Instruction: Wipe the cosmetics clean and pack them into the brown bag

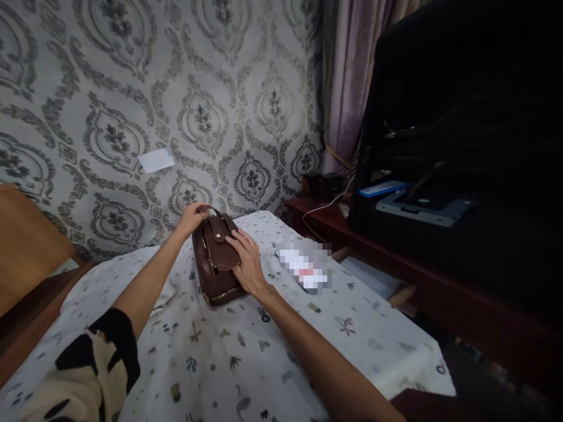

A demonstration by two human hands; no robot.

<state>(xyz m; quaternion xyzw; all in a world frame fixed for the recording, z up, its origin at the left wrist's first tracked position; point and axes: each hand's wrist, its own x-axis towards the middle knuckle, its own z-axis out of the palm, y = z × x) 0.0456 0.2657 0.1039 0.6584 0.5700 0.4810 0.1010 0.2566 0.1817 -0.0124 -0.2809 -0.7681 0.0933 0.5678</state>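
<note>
A brown leather bag with gold zips and a snap tab on its front rests on the patterned bed sheet. At its far top end, my left hand has its fingers closed by the dark carry handle. My right hand grips the bag's right side, fingers over the front pocket and thumb low near the pocket's rounded edge. The bag's underside and far side are hidden. Just right of my right hand, a phone with a blurred-out screen lies on the sheet.
A large dark television stands on a reddish-brown cabinet at the right, with an open drawer beside the bed. A white cable hangs there. Wooden furniture borders the left. A pale card shows against the patterned wall.
</note>
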